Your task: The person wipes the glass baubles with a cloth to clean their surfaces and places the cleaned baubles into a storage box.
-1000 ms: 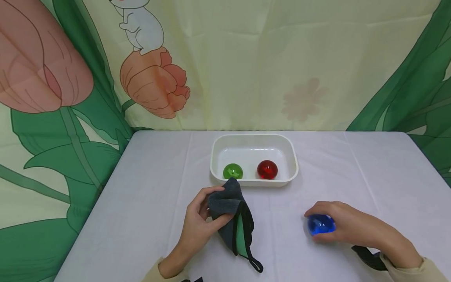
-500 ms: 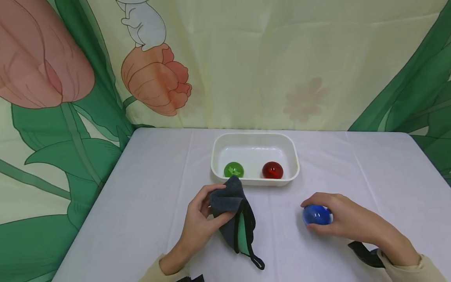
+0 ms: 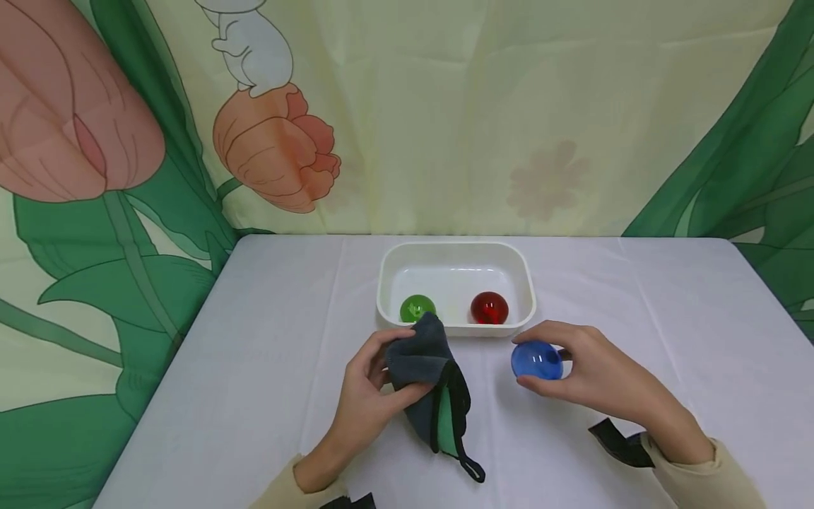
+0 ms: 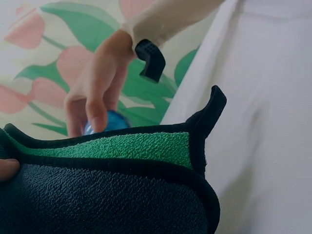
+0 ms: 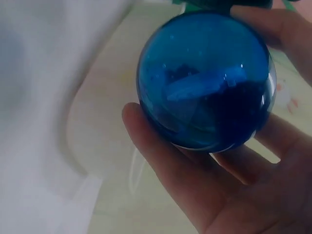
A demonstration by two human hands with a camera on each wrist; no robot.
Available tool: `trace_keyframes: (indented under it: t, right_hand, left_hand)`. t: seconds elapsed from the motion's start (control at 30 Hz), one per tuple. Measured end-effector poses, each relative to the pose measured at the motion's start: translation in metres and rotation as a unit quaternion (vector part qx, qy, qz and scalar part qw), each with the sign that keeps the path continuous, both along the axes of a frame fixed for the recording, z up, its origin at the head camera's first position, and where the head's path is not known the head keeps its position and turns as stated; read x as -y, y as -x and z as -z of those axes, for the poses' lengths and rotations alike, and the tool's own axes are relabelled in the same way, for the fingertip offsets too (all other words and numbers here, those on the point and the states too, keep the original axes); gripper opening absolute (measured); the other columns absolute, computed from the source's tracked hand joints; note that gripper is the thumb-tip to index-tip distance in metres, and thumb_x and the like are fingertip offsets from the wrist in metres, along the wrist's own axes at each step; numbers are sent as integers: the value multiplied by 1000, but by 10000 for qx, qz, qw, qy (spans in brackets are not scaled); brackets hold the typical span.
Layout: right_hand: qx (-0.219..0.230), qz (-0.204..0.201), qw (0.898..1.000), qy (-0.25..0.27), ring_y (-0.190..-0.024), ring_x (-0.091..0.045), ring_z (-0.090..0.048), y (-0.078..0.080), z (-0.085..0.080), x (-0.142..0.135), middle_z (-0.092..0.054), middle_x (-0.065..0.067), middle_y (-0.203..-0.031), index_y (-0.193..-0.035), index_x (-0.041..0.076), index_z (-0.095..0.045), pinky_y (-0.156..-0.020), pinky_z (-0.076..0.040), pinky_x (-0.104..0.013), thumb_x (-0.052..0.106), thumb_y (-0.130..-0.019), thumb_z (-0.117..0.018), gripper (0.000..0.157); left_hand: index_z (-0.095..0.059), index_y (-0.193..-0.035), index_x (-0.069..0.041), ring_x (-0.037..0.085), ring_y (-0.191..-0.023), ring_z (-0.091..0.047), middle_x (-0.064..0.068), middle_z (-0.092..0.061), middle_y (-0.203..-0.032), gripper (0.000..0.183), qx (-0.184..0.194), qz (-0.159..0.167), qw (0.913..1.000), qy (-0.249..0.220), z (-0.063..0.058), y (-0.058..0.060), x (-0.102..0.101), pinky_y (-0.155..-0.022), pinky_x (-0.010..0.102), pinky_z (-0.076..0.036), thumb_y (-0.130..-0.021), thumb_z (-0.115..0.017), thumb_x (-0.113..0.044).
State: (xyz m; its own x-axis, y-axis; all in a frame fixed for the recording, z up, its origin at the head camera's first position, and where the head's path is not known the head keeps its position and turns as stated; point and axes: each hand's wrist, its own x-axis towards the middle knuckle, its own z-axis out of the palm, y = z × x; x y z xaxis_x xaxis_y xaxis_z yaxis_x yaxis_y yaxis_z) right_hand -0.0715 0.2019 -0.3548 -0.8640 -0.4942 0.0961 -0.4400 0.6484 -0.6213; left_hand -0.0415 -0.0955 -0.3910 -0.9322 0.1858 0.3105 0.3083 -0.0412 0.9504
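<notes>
My left hand (image 3: 369,399) pinches a folded dark grey cloth (image 3: 416,360) with black edging, a green inner side and a hanging loop. In the left wrist view the cloth's green lining (image 4: 146,148) shows between two black-trimmed edges, a fingertip at the far left. My right hand (image 3: 591,371) grips a clear blue ball (image 3: 536,360) between thumb and fingers, to the right of the cloth and just in front of the tray. Seen from the right wrist, the blue ball (image 5: 204,83) is see-through and glossy, with fingers around its sides.
Behind the hands stands a white tray (image 3: 458,330) on the white-covered table (image 3: 286,318). Inside it lie a green ball (image 3: 417,307), partly behind the cloth's tip, and a red ball (image 3: 489,308). A printed curtain (image 3: 445,127) hangs behind the table.
My right hand has carried the blue ball left and toward the tray. The left hand with the cloth has shifted slightly right. The red ball has rolled slightly right within the tray.
</notes>
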Motion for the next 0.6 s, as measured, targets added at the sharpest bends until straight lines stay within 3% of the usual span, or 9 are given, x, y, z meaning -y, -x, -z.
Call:
trace_keyframes:
  t: [0.3, 0.6]
  right_hand:
    - [-42, 186, 9990, 404, -89, -9, -58, 4, -11, 24, -60, 13, -103, -110, 27, -61, -70, -54, -32, 45, -71, -76, 46]
    - [-152, 359, 9954, 872, -91, -13, -60, 6, -20, 41, -60, 6, -106, -112, 23, -61, -70, -54, -29, 45, -71, -75, 48]
  left_hand:
    - [-53, -122, -14, 23, -106, -56, 4, -52, -125, 57, -20, 29, 10000, 10, -9, 4, -11, -79, 34, -51, -72, -76, -1]
    - [-47, -125, -3, 25, -102, -59, 12, -57, -120, 61, -165, 18, 9998, 96, -38, 0, -24, -78, 34, -52, -71, -74, 7]
